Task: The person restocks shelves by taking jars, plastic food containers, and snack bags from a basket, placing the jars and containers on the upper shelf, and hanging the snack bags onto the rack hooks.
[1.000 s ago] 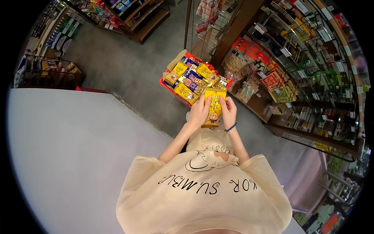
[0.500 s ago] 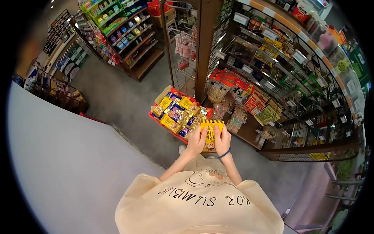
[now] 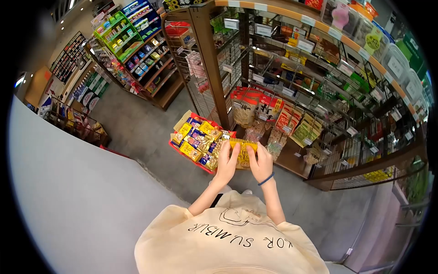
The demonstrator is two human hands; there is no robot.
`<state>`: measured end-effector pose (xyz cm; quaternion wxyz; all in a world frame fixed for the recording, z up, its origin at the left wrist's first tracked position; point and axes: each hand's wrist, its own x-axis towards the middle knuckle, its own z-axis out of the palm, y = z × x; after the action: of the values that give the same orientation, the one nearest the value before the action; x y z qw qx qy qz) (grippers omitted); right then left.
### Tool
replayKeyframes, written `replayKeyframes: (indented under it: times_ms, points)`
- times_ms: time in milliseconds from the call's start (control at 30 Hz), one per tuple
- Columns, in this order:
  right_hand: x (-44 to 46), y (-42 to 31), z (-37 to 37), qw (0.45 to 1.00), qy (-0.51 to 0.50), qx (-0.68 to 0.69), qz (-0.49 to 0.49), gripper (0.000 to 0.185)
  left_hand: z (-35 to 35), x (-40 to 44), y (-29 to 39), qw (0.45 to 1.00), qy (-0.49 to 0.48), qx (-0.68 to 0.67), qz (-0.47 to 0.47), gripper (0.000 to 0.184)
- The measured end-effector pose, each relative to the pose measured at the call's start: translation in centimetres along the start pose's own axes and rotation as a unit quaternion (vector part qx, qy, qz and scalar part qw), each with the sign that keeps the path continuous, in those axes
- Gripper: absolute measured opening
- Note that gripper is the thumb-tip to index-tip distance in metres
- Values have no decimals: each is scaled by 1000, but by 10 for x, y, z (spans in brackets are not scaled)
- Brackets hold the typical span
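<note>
A yellow snack packet [image 3: 245,156] with dark print and a zigzag top edge is held between both hands in front of my body. My left hand [image 3: 226,162] grips its left side, the thumb on the front. On the opposite side my right hand [image 3: 261,165] pinches the packet the same way, with a dark blue band [image 3: 266,179] round that wrist. Just beyond and to the left is a red-edged carton [image 3: 177,148], full of several yellow and blue-gold packets [image 3: 191,150]. The packet's lower part overlaps the carton's right end from my viewpoint.
Wire shelving [image 3: 292,82] with hanging snack bags curves round on the right, behind a brown post [image 3: 210,68]. Larger bags [image 3: 285,118] stand on its bottom shelf. A pale grey surface [image 3: 86,196] fills the left. Farther off stands a stocked display rack [image 3: 146,55].
My view has turned slightly, so the post and shelving appear farther left. Both hands still hold the packet, which is a little higher and tilted, its front looking shorter.
</note>
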<state>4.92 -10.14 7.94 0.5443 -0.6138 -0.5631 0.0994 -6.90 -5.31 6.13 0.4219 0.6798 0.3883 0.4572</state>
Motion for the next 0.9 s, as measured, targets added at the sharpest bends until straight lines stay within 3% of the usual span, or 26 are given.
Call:
replayKeyframes:
  times_ms: [100,233,700,900]
  points:
    - [-2,-8,-16,1000,-7,10,23,16,23,-8,9,989,25,-146,0,17]
    - [-6,-21,-28,999,17,40,31,14,36,-14,37,971,20,-237,-33,17]
    - [-9,6,-28,995,63,27,76,33,49,0,36,961,-43,-263,-73,21]
    - [21,13,-23,993,55,32,98,32,58,29,21,952,-50,-294,-71,18]
